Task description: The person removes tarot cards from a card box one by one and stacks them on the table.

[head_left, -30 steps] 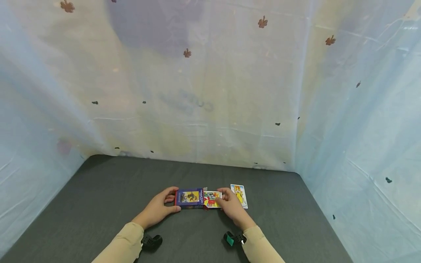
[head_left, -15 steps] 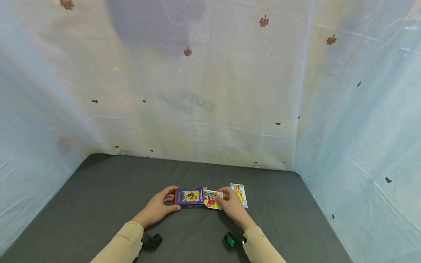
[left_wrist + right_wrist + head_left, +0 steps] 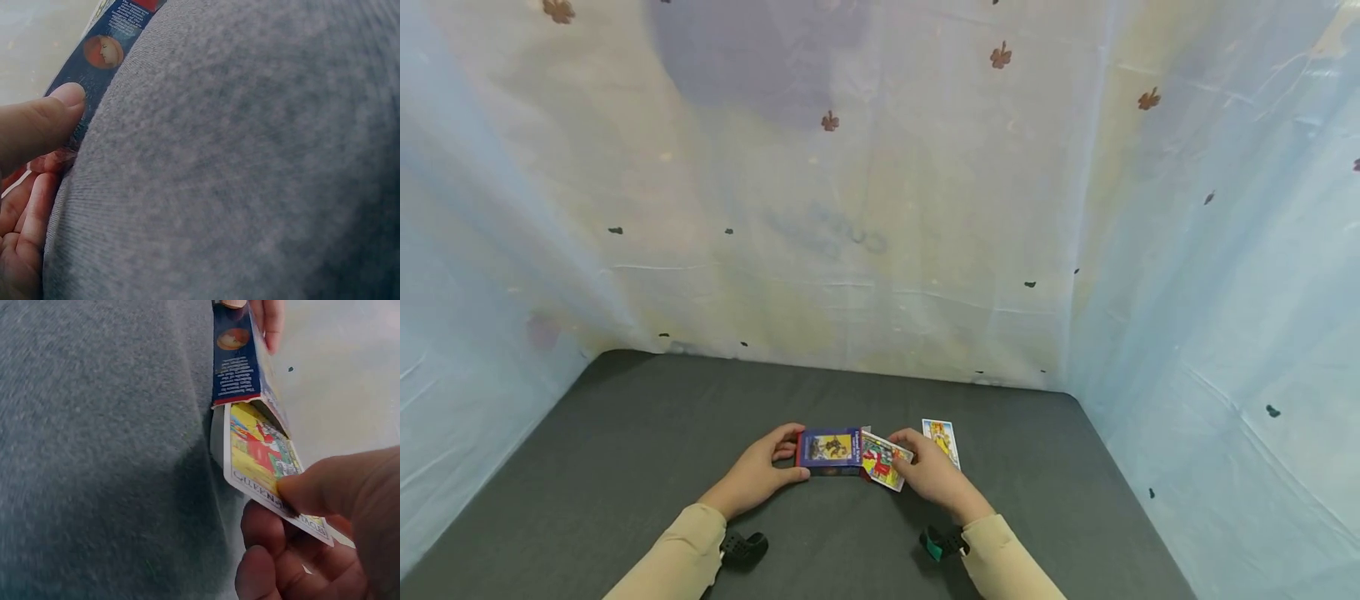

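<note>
A dark blue tarot card box (image 3: 829,450) with a yellow picture lies flat on the grey cloth. My left hand (image 3: 758,468) grips its left end, and in the left wrist view the thumb presses the box's printed side (image 3: 103,53). From the open right end sticks a tarot card (image 3: 880,462), slanted toward me. My right hand (image 3: 934,473) pinches the card's outer end, thumb on its face and fingers beneath. In the right wrist view the card (image 3: 259,447) reads "Queen", and its inner end is at the box mouth. How many cards are pinched, I cannot tell.
A second, face-up tarot card (image 3: 942,437) lies right behind my right hand, partly covered by it. Dark grey cloth (image 3: 820,550) covers the table. Pale plastic curtains (image 3: 880,250) stand along the back and both sides.
The pinched card has turned, its outer end swinging toward me and to the right, so more of it shows outside the box. My left hand and the box have hardly moved.
</note>
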Demonstrator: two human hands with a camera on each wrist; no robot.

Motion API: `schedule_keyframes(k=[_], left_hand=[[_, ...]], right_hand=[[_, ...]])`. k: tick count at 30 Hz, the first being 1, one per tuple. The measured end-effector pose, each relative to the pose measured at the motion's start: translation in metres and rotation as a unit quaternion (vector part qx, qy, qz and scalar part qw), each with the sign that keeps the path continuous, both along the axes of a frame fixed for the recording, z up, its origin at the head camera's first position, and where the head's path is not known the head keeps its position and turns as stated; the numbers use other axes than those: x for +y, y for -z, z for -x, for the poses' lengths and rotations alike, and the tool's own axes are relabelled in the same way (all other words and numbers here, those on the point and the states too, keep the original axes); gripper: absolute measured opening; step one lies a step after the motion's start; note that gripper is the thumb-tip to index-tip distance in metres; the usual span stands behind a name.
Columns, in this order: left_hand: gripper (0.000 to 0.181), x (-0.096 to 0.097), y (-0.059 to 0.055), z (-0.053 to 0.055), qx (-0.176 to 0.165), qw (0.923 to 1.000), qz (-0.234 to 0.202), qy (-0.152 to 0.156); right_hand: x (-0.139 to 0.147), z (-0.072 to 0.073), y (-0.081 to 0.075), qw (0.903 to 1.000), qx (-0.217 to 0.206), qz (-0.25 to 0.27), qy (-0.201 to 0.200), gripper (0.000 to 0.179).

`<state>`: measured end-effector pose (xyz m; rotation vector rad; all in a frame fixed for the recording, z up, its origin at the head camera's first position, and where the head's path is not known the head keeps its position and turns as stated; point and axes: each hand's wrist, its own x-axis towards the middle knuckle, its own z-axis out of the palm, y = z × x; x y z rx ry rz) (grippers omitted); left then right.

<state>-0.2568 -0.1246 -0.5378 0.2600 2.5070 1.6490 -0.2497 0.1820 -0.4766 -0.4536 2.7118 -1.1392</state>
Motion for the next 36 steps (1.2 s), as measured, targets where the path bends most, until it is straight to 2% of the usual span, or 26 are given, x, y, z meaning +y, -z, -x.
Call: schedule_keyframes(k=[4,7,12,17,25,31,36], left_hand=[[0.077,0.000,0.000,-0.002,0.008,1.0000,0.003,-0.001],[0.077,0.000,0.001,-0.003,0.012,0.9999,0.004,-0.004],[0.078,-0.001,0.005,-0.002,0.008,0.9999,0.005,-0.006],[0.078,-0.002,0.005,-0.001,0.007,0.9999,0.003,-0.007],[0.078,0.001,0.006,-0.002,0.006,0.9999,0.005,-0.006],[0.078,0.003,0.004,-0.002,0.008,0.9999,0.010,-0.002],[0.078,0.002,0.001,-0.002,0.004,0.9999,0.013,-0.006]], right_hand=[[0.007,-0.002,-0.003,0.9995,0.012,-0.008,0.029,0.027],[0.016,-0.001,0.001,0.9969,0.023,0.018,0.073,0.029],[0.033,0.003,0.008,0.9825,0.042,0.067,0.168,0.035],[0.045,0.004,0.012,0.9680,0.067,0.066,0.233,0.038],[0.056,0.004,0.021,0.9583,0.069,0.083,0.265,0.040],[0.064,0.007,0.031,0.9521,0.076,0.039,0.294,0.039],[0.066,0.009,0.037,0.9481,0.066,0.007,0.311,0.041]])
